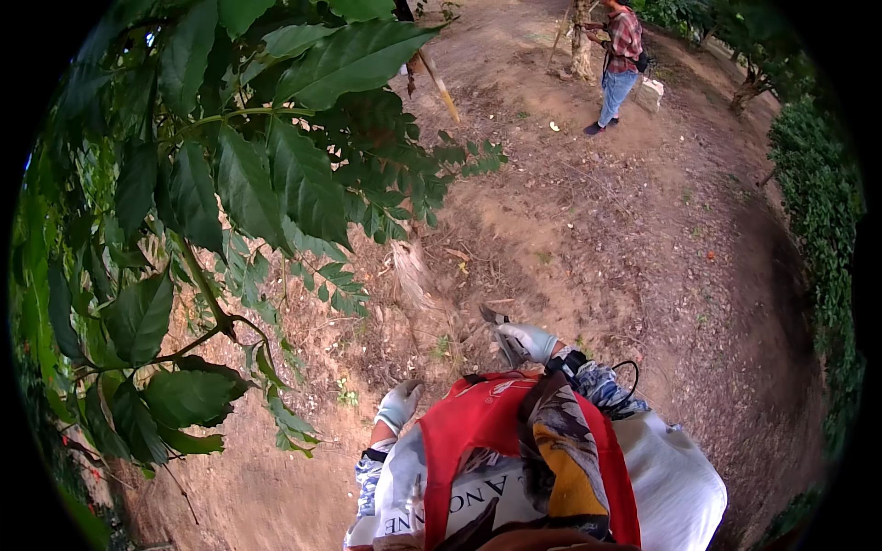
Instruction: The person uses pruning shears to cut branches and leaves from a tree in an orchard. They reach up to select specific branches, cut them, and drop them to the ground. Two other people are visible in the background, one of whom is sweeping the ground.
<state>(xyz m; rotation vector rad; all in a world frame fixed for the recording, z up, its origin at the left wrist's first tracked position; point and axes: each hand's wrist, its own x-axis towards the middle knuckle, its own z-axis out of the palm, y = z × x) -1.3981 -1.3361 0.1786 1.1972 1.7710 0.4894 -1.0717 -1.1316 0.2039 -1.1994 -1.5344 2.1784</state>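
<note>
My right hand (529,341), in a pale work glove, is wrapped around a pair of pruning shears (508,350). Their dark blades point up and to the left, above the dirt. Low on the left, beside my red apron (468,413), hangs my left hand (401,403), also gloved. Nothing shows in it, but its fingers are turned away from view. Leafy green branches (220,317) fill the left side, close to the camera, and neither hand touches them.
Leaf litter covers the sloping bare soil (606,227). A splintered tree stump (410,272) stands ahead. Farther off, a person in a checked shirt (623,41) is beside a tree trunk (582,41). A wooden stake (439,86) leans nearby, and a hedge (820,193) runs along the right.
</note>
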